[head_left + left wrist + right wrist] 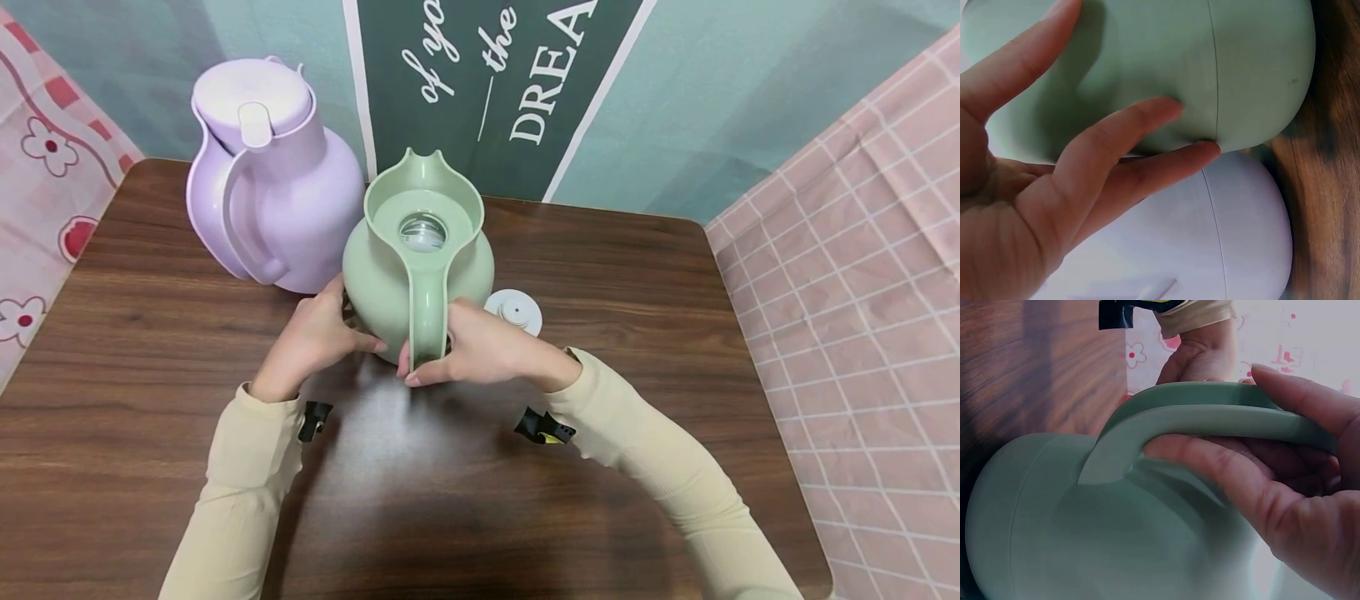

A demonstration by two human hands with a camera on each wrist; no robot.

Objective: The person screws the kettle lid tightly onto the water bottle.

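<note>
A pale green thermos jug (360, 271) stands on the wooden table, its top uncovered and the round glass mouth showing inside the rim. My right hand (480, 346) grips its handle (429, 312), with fingers through the loop and the thumb over the outer side, as the right wrist view also shows. At the jug's left side, my left hand (318, 337) touches the rounded body. In the left wrist view the left fingers (1116, 134) stretch along the green wall near its lower seam, thumb spread apart. A round white stopper (515, 312) lies right of the jug.
A lilac thermos jug (315, 200) with its lid on stands close behind and left of the green one. Blue-green cloth with a dark lettered panel (480, 100) rises at the back edge. Pink checked cloth (862, 250) borders the right side, flowered cloth (52, 192) the left.
</note>
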